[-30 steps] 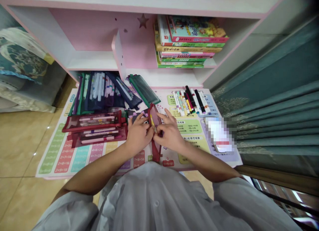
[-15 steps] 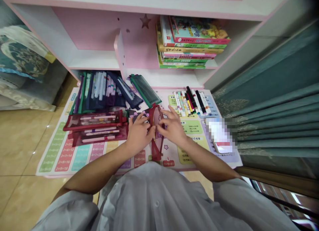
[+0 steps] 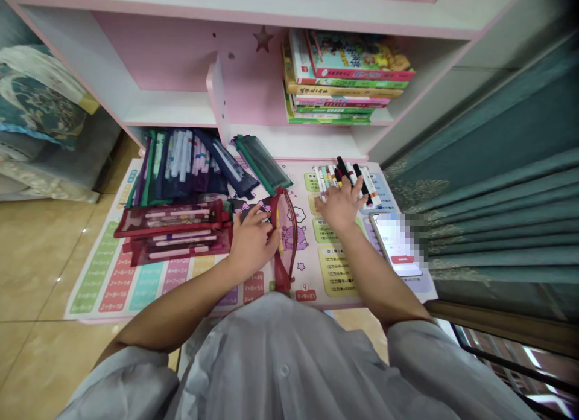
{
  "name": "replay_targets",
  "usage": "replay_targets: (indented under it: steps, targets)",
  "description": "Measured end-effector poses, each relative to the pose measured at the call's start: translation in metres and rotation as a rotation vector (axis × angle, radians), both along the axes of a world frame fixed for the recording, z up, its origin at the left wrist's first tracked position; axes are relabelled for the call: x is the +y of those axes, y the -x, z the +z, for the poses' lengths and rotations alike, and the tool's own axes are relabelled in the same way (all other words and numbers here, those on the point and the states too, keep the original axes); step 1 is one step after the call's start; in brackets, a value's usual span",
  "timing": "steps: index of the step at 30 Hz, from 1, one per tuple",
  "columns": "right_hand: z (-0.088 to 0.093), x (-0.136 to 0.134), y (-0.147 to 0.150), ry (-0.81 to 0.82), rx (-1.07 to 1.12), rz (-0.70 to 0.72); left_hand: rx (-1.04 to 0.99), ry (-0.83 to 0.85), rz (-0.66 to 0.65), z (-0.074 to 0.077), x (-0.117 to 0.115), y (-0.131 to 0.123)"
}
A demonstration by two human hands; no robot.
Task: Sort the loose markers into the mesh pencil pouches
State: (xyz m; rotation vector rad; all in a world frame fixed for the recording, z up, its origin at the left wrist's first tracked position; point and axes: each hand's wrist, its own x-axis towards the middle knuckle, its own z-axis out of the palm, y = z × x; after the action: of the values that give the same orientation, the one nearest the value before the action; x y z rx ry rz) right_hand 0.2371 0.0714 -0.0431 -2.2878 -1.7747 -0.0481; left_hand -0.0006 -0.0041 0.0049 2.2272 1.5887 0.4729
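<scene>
Near the front middle of the desk lies a red mesh pencil pouch (image 3: pixel 283 269), its zipper side bowed apart. My left hand (image 3: pixel 253 242) holds the pouch's left edge, thumb against the mesh and fingers bent. Farther right, my right hand (image 3: pixel 342 206) reaches over a row of marker pens (image 3: pixel 332 177), fingers spread. Its fingertips cover part of the row, so contact with single pens cannot be made out. Left of my left hand, filled red mesh pouches (image 3: pixel 169 218) hold several pens.
Behind are filled dark blue pouches (image 3: pixel 181 181) and a green mesh pouch (image 3: pixel 263 160). A phone (image 3: pixel 398 245) rests at the right edge. Books (image 3: pixel 344 94) are stacked on the pink-and-white shelf (image 3: pixel 298 143). A teal curtain (image 3: pixel 497 184) hangs at right.
My right hand has let go of the pouch's zipper edge and moved right and away to the marker pens, its fingers spreading. My left hand has stayed at the pouch.
</scene>
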Motion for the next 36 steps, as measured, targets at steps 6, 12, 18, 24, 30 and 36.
replay_targets:
  steps: [6, 12, 18, 24, 30, 36]
  targets:
    - [0.002, 0.002, 0.002, 0.035, 0.004, 0.016, -0.003, 0.009, 0.0, 0.002, 0.0, 0.0]
    - [0.002, 0.003, 0.004, 0.025, 0.0, 0.05, -0.01, -0.003, 0.0, 0.001, 0.0, 0.0]
    - [0.016, -0.009, 0.012, -0.09, 0.172, 0.111, 0.001, 0.01, 0.004, 0.001, 0.0, 0.0]
    - [0.035, -0.038, 0.023, -0.173, 0.468, 0.344, 0.007, 0.011, -0.001, 0.0, 0.0, 0.0]
    - [0.063, -0.059, 0.022, -0.031, 0.699, 0.593, 0.001, 0.027, -0.003, 0.003, 0.001, -0.001]
    - [0.077, -0.062, 0.017, 0.139, 0.747, 0.64, -0.002, 0.031, 0.002, 0.003, 0.002, -0.002]
